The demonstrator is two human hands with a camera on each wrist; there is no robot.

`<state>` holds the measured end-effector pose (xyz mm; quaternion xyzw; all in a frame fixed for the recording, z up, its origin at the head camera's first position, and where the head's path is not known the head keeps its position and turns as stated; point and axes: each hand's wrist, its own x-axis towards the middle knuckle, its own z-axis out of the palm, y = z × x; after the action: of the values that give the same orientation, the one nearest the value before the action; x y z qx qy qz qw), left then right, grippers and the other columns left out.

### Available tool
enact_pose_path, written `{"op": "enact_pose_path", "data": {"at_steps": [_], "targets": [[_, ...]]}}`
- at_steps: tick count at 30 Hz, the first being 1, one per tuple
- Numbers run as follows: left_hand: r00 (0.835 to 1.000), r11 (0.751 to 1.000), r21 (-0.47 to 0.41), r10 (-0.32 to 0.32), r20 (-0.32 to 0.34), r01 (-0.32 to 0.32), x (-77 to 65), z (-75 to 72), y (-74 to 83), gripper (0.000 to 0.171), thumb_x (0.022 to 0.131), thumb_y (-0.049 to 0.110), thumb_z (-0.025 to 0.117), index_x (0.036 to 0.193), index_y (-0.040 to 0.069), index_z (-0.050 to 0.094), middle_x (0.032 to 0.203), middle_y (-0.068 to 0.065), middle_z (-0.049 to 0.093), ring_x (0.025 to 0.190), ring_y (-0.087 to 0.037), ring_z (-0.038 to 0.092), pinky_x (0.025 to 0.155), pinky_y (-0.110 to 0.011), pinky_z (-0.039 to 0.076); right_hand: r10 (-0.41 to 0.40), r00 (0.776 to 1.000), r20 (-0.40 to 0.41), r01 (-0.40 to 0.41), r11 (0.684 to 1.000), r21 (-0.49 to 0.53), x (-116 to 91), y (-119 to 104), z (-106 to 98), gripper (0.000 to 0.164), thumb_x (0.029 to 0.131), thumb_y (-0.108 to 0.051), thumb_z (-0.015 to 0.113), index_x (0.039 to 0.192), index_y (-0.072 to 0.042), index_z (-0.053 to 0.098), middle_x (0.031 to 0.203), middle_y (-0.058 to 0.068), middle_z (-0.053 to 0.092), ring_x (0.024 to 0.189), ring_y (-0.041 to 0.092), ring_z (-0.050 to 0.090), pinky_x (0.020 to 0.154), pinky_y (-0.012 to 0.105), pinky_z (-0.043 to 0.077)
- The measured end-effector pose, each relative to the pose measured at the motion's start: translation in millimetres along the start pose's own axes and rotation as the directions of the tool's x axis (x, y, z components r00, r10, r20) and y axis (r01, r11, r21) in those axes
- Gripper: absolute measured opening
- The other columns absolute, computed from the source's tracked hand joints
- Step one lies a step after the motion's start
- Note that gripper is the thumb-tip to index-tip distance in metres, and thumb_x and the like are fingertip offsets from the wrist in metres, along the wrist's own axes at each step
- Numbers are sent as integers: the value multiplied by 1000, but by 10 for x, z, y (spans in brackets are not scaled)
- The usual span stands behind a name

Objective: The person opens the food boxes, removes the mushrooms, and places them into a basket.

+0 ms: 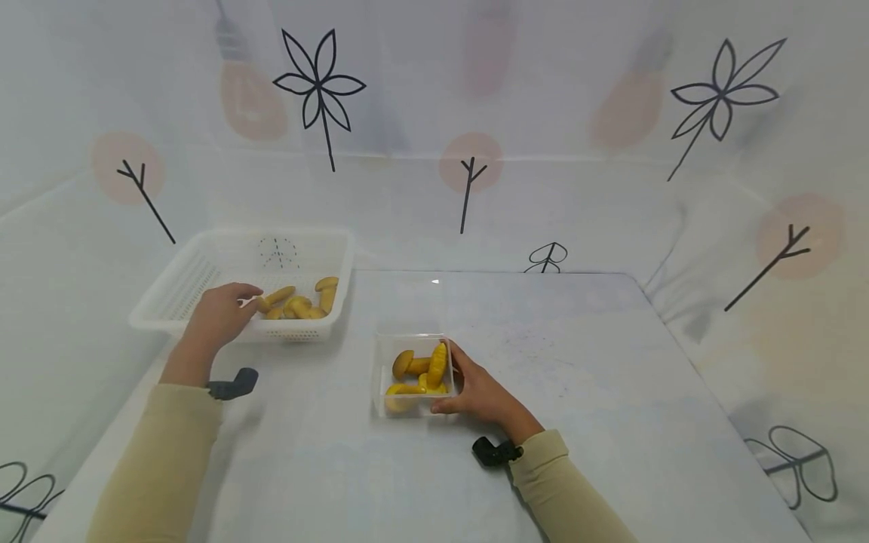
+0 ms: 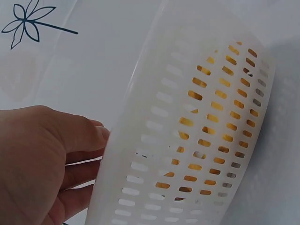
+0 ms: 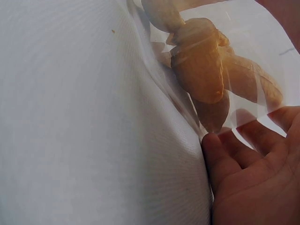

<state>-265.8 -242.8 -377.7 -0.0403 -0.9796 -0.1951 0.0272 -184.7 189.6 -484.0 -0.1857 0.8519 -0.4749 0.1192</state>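
Observation:
My left hand (image 1: 220, 313) reaches over the near wall of a white perforated plastic basket (image 1: 183, 283), thumb and index fingertip apart beside a yellow-brown mushroom (image 1: 280, 295). Several more such mushrooms lie together at the basket's right side. In the left wrist view the basket wall (image 2: 154, 126) hides the fingertips. With thumb in front and fingers behind, my right hand (image 1: 482, 392) grips the right side of a clear plastic box (image 1: 380, 362) on the table. Inside the box are several yellow and brown mushrooms (image 3: 199, 70), one with a ridged yellow surface (image 1: 437, 366).
The basket stands at the back left of the white table (image 1: 577, 362), the clear box near its middle. Behind and beside the table hangs pale fabric (image 1: 407, 196) with plant drawings and pink spots. A dark wrist camera (image 1: 233, 384) sits by the left sleeve.

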Motion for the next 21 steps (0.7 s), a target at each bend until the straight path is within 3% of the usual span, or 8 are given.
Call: {"op": "enact_pose_path", "data": {"at_steps": [8, 14, 21], "targets": [[1000, 998, -52, 15, -20, -16, -43, 2, 218, 36, 98, 24, 56, 128, 5, 59, 134, -22, 55, 120, -43, 51, 97, -60, 45, -2, 1000, -3, 2, 1000, 4, 1, -5, -2, 119, 70, -37, 87, 157, -24, 7, 162, -2, 20, 147, 26, 26, 118, 47, 28], [996, 993, -90, 77, -36, -80, -93, -10, 362, 43, 97, 37, 57, 127, 7, 61, 133, -19, 58, 123, -41, 50, 102, -60, 42, 4, 1000, 2, -4, 1000, 9, 0, -14, -9, 119, 70, -36, 87, 157, -24, 7, 162, -2, 19, 147, 26, 26, 117, 47, 29], [991, 983, -126, 131, -31, -134, -136, 16, 474, 34, 97, 27, 58, 127, 11, 62, 135, -16, 58, 128, -39, 49, 105, -61, 40, -9, 1000, 2, 9, 1000, 2, -3, -1, -8, 119, 70, -36, 86, 157, -23, 6, 161, -2, 20, 147, 26, 27, 118, 47, 29]]}}
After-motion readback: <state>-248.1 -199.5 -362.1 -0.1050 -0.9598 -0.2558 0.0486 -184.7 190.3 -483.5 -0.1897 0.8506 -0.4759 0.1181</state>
